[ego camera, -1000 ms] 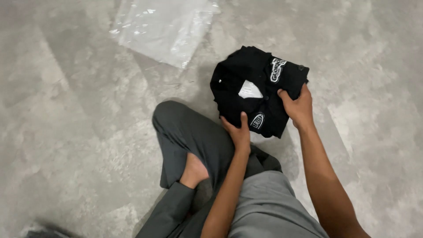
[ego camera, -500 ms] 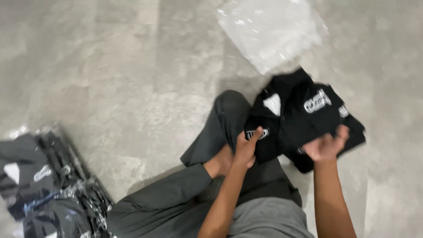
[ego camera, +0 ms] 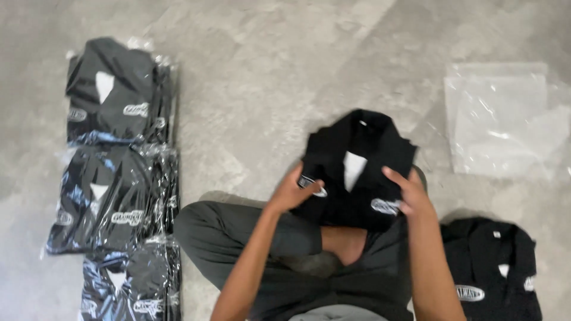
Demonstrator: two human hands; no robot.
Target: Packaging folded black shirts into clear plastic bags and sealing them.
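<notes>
Both hands' fingers pinch the folded black shirt's side edges.

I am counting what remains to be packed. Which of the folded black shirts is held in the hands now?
The folded black shirt above the lap, between left hand and right hand. It has no plastic wrap, unlike the three bagged shirts; another unwrapped shirt lies untouched.

Sitting cross-legged here, both forearms bare and reaching forward from the bottom of the view. Left hand is angled inward, wrist bent a bit, fingers curled with the thumb on top in a pinching grip. Right hand mirrors it on the other side, fingers spread slightly and closed down, looks a little blurred. The two hands sit level, apart from each other, elbows tucked low near the knees.
</notes>
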